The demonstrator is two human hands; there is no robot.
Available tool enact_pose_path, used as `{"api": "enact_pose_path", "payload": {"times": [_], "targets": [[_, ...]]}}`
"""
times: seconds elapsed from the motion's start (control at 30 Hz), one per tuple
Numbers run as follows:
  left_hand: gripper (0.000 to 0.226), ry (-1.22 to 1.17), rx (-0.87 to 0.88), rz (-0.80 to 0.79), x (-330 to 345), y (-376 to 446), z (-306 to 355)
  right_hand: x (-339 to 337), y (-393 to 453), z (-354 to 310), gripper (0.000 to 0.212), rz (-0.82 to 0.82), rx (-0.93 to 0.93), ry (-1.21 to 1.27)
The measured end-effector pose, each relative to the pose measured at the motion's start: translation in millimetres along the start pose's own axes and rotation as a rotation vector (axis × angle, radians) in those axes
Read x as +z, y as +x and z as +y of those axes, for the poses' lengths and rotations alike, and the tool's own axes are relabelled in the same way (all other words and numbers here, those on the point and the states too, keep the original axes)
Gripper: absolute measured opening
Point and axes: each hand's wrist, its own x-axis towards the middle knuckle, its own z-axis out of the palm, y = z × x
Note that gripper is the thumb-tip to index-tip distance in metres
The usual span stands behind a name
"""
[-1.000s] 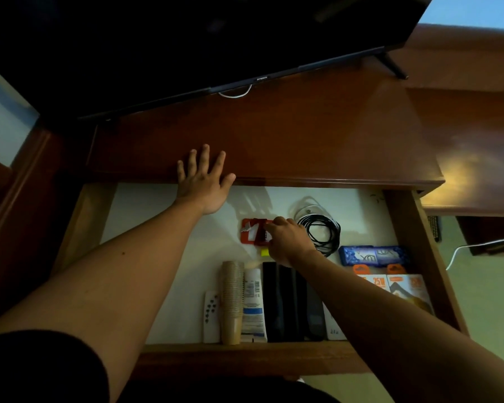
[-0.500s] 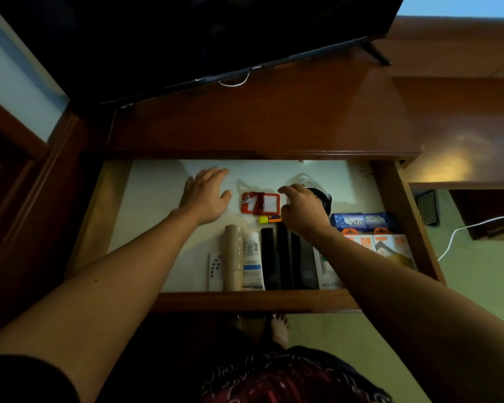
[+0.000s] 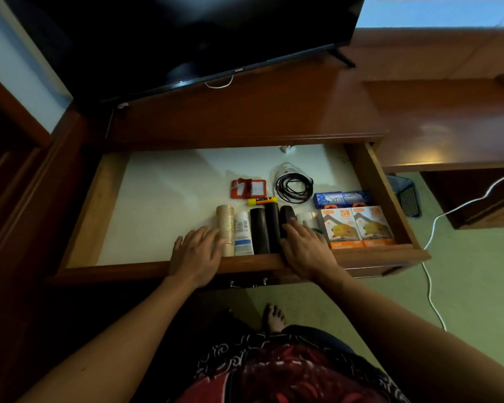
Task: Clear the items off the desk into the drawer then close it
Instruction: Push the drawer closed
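Below the bare desktop (image 3: 245, 117), my left hand (image 3: 195, 254) and right hand (image 3: 306, 251) lie flat-fingered on the drawer's front edge (image 3: 250, 264), grasping nothing, ready to push.

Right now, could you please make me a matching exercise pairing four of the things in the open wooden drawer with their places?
Things:
1. stack of tan paper cups
2. coiled black cable
3. two orange-and-white boxes
4. red card holder

Places:
A. front right corner of the drawer
B. beside the left hand
C. just left of the cable
D. behind the blue packet, toward the middle

Pairs: 1-B, 2-D, 3-A, 4-C
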Motion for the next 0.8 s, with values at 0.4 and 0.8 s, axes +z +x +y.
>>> {"api": "enact_pose_path", "payload": {"times": [0.4,0.8], "targets": [[0.088,0.224,0.249,-0.053,-2.0,-31.9,-6.2,10.9,-33.4,13.7,0.073,0.014,-0.08,-0.213],[0.107,0.322,0.236,-0.031,3.1,-21.6,-8.8,12.5,-24.5,27.8,0.097,-0.054,-0.213,-0.322]]}}
